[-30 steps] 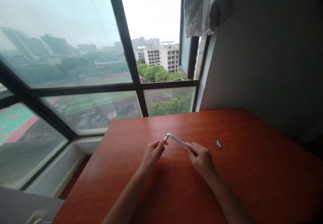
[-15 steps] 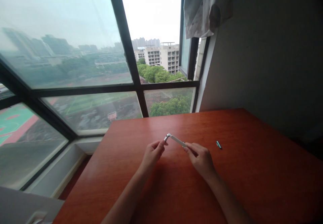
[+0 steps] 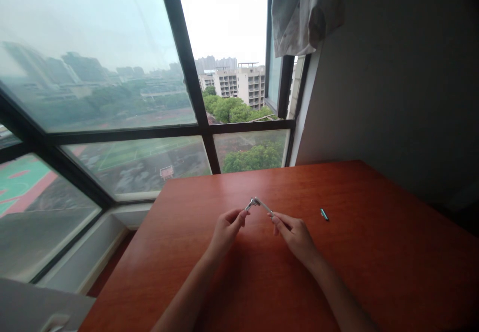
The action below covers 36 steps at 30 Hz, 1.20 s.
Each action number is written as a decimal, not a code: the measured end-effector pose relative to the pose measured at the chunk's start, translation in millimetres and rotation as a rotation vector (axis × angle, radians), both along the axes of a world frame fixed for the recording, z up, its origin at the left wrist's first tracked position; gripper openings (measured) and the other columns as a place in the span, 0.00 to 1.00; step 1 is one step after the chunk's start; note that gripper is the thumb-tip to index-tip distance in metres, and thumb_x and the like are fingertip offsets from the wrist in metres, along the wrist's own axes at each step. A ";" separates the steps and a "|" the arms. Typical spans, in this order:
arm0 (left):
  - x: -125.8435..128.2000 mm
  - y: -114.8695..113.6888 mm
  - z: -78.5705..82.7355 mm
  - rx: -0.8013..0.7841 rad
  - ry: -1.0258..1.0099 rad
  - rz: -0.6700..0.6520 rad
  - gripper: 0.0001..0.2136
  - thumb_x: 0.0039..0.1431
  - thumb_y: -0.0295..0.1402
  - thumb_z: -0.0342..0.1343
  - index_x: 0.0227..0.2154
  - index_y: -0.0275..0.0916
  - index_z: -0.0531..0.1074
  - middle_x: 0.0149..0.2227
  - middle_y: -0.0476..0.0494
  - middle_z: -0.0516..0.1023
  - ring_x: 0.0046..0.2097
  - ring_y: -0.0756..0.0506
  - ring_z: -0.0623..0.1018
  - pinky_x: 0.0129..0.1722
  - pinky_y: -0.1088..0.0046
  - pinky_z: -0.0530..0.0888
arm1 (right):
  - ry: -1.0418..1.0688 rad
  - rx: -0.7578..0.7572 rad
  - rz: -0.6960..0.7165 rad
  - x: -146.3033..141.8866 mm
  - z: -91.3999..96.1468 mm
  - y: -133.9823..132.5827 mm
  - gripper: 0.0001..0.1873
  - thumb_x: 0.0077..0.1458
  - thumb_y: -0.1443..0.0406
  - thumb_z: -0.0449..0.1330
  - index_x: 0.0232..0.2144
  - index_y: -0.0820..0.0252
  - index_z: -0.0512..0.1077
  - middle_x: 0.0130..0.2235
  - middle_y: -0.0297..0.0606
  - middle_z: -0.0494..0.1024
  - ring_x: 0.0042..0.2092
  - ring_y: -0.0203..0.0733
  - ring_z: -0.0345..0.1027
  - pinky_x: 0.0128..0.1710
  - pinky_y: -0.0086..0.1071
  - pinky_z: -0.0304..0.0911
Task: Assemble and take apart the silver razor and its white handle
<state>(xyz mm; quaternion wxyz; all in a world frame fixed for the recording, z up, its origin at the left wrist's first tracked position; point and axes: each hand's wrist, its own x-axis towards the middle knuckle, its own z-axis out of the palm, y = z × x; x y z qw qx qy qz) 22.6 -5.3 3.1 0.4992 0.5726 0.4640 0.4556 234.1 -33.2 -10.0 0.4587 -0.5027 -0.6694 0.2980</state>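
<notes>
My left hand pinches a short silver metal piece between thumb and fingertips, angled up to the right. A slim whitish-silver bar slants down from its top into my right hand, whose thumb and fingers are closed on the lower end. The two parts meet at a small dark and shiny joint, making an upside-down V above the table. Whether they are hinged together or only touching, I cannot tell. To the right of my right hand lies a small teal and dark piece with a bright strip, perhaps a cap.
The reddish-brown wooden table reaches to the window frame at the back and left. A grey wall stands on the right. Pale cloth hangs by the open window pane.
My right hand has turned the bar, so it looks narrower and steeper. The joint has shifted slightly right, and the left piece has tilted. The teal piece has not moved.
</notes>
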 end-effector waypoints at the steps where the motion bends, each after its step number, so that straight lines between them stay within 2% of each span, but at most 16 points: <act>1: 0.1 -0.2 -0.2 0.025 0.023 0.003 0.19 0.53 0.48 0.58 0.32 0.32 0.77 0.22 0.50 0.65 0.25 0.52 0.63 0.23 0.78 0.59 | 0.010 -0.011 0.001 0.0 -0.9 0.3 0.21 0.62 0.56 0.50 0.43 0.64 0.77 0.21 0.32 0.72 0.24 0.37 0.66 0.25 0.26 0.57; 5: 1.4 -1.6 -0.8 0.093 0.106 -0.005 0.19 0.55 0.46 0.57 0.33 0.32 0.78 0.22 0.49 0.66 0.27 0.50 0.65 0.27 0.76 0.61 | 0.023 -0.038 0.002 1.0 -3.0 0.9 0.23 0.63 0.55 0.50 0.45 0.65 0.77 0.20 0.32 0.70 0.23 0.36 0.65 0.23 0.26 0.55; 9: 1.6 -2.2 0.1 0.122 0.157 -0.014 0.19 0.56 0.46 0.56 0.33 0.32 0.79 0.22 0.49 0.66 0.27 0.50 0.65 0.26 0.76 0.60 | 0.027 -0.030 0.000 1.5 -1.5 0.0 0.23 0.63 0.55 0.49 0.44 0.65 0.77 0.21 0.32 0.70 0.24 0.36 0.64 0.24 0.26 0.55; 14: 0.5 -1.7 2.8 0.127 0.132 0.082 0.18 0.55 0.46 0.56 0.31 0.32 0.78 0.21 0.49 0.66 0.27 0.49 0.65 0.27 0.76 0.61 | 0.018 -0.015 0.004 0.8 0.2 -0.5 0.23 0.63 0.55 0.50 0.44 0.65 0.77 0.20 0.32 0.69 0.23 0.36 0.63 0.24 0.26 0.55; 20: 3.7 -4.8 3.1 0.117 0.121 0.037 0.18 0.54 0.46 0.58 0.32 0.32 0.79 0.21 0.49 0.67 0.26 0.49 0.65 0.25 0.76 0.61 | 0.008 -0.003 -0.016 0.7 -0.7 0.3 0.25 0.63 0.54 0.49 0.44 0.66 0.77 0.20 0.33 0.70 0.24 0.37 0.64 0.25 0.27 0.57; 26: 5.1 -7.0 4.5 0.140 0.111 0.056 0.18 0.54 0.46 0.58 0.33 0.32 0.79 0.21 0.49 0.67 0.25 0.50 0.65 0.25 0.77 0.62 | -0.032 0.019 -0.041 0.3 2.6 -0.1 0.25 0.63 0.54 0.48 0.40 0.66 0.78 0.21 0.34 0.70 0.24 0.37 0.65 0.26 0.27 0.57; 31: 4.7 -5.9 4.3 0.140 0.100 0.069 0.18 0.54 0.45 0.58 0.33 0.32 0.79 0.21 0.49 0.66 0.25 0.50 0.64 0.25 0.76 0.61 | -0.005 0.023 -0.038 -0.1 3.7 -1.6 0.24 0.63 0.54 0.48 0.41 0.65 0.78 0.21 0.33 0.70 0.24 0.37 0.65 0.25 0.27 0.57; 36: 4.1 -5.7 4.7 0.137 0.097 0.077 0.19 0.54 0.46 0.58 0.33 0.32 0.79 0.21 0.50 0.65 0.25 0.50 0.64 0.25 0.76 0.60 | -0.017 0.048 -0.050 -0.7 1.7 -1.5 0.24 0.62 0.54 0.50 0.35 0.65 0.79 0.21 0.34 0.71 0.25 0.37 0.66 0.26 0.27 0.59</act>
